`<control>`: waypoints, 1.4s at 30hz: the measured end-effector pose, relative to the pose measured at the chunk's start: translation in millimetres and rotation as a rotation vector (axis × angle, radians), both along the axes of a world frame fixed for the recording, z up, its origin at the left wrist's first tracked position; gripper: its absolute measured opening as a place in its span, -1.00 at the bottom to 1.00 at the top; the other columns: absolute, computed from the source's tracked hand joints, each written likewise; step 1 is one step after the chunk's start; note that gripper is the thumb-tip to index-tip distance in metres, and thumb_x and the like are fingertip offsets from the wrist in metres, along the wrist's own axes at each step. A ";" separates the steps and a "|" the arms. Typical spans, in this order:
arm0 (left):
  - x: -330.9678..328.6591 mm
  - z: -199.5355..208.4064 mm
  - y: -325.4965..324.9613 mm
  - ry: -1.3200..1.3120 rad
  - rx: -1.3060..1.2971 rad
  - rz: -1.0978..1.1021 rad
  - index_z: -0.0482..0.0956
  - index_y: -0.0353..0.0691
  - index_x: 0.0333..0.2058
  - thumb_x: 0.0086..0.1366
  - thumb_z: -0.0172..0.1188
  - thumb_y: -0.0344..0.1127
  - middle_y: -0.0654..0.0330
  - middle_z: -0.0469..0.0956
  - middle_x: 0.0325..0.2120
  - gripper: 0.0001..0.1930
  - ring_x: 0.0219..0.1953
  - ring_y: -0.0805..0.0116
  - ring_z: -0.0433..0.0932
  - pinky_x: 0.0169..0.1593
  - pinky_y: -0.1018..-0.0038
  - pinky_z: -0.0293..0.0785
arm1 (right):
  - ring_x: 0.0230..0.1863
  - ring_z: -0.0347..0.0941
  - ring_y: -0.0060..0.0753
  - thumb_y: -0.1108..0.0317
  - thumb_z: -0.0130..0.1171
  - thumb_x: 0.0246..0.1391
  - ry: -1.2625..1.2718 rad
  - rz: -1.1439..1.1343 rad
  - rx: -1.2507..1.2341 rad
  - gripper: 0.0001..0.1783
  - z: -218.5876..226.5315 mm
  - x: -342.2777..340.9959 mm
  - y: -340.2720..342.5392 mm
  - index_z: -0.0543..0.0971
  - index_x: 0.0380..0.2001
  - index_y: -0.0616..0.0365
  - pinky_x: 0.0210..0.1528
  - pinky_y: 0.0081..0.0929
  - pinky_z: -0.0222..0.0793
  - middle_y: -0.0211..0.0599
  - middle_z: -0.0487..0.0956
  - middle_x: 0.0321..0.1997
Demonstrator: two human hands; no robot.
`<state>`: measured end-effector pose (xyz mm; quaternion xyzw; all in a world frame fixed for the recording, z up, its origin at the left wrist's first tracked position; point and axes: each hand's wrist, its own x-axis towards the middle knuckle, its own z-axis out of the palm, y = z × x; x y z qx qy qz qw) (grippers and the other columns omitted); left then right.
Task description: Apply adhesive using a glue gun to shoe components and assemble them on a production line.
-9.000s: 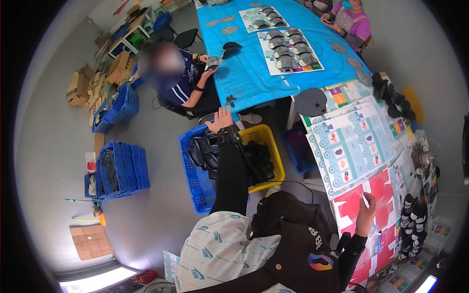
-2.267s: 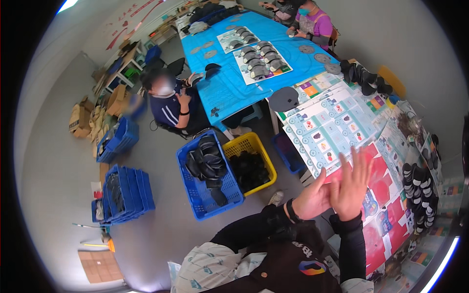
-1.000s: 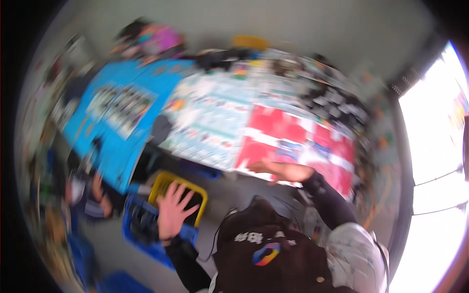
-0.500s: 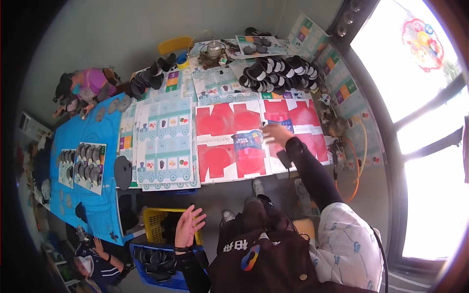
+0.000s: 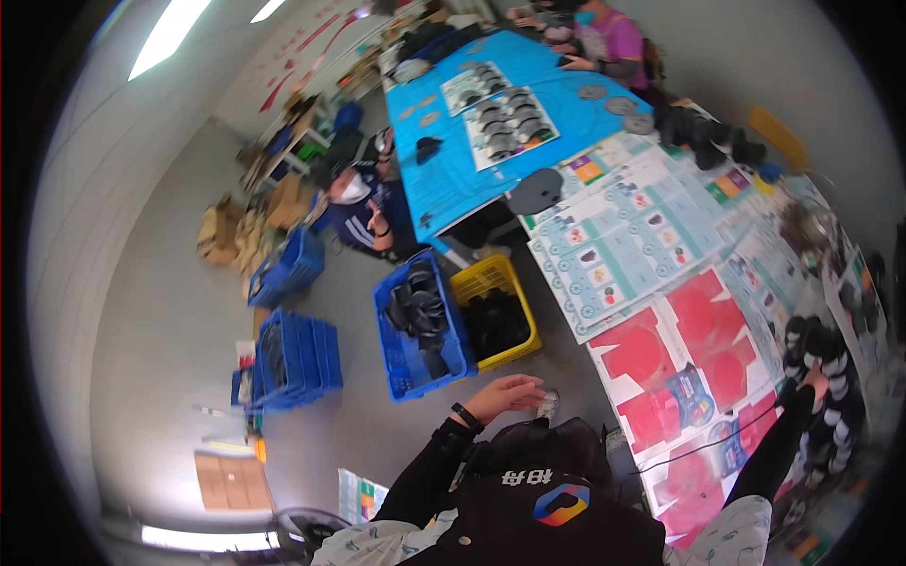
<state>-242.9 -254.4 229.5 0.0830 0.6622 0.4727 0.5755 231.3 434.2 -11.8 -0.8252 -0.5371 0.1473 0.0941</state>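
My left hand [image 5: 507, 396] hangs over the floor in front of my body, fingers stretched out and nothing in it. It is nearest to a yellow basket [image 5: 517, 358] holding dark pieces and a blue basket [image 5: 401, 382] with black curved pieces. My right arm reaches out over the worktable, and my right hand [image 5: 814, 380] is at a long pile of black and white curved pads [image 5: 840, 415]. Its fingers are small and blurred there, so whether it grips a pad is unclear. Red printed sheets [image 5: 698, 396] lie on the table between my hands.
Pale printed sheets [image 5: 623, 236] cover the table beyond the red ones. Past them, a blue-covered table [image 5: 444, 189] bears boards with grey curved pieces. One person [image 5: 363, 203] sits beside it, another [image 5: 609, 42] works behind it. Stacked blue crates [image 5: 297, 358] stand on the floor.
My view has swung to the left, bringing the baskets and crates into sight. My right hand has gone from the red sheets to the pile of pads. My left hand stays empty.
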 end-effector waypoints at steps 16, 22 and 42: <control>-14.1 38.4 -13.8 -0.656 0.999 0.781 0.22 -0.20 0.34 0.50 -0.08 0.16 -0.08 0.32 0.31 -0.35 0.08 -0.01 0.59 0.12 0.17 0.59 | -0.36 0.67 -0.04 0.05 0.11 0.24 0.314 0.024 0.178 -0.51 -2.1 -21.6 -1.4 0.62 -0.32 0.39 -0.33 -0.19 0.53 0.03 0.69 -0.30; -16.7 4.8 -7.2 0.125 0.043 0.252 0.40 -0.21 0.22 0.45 0.14 -0.05 0.14 0.60 0.04 -0.50 -0.04 0.30 0.62 0.02 0.38 0.54 | -0.53 0.45 -0.62 0.22 0.22 0.29 0.899 0.243 0.319 -0.69 50.5 -28.6 -128.7 0.44 -0.38 0.24 -0.60 -0.58 0.32 -0.43 0.48 -0.49; 14.5 14.8 52.9 0.741 0.768 -0.898 0.56 -0.33 -0.27 0.10 0.32 -0.23 -0.08 0.56 -0.36 -0.69 -0.26 -0.10 0.57 -0.15 0.12 0.46 | -0.25 0.53 -0.51 0.56 0.14 0.20 0.831 0.828 -0.065 -0.68 326.3 -175.8 -534.4 0.52 0.03 0.29 -0.17 -0.51 0.44 -0.33 0.62 -0.22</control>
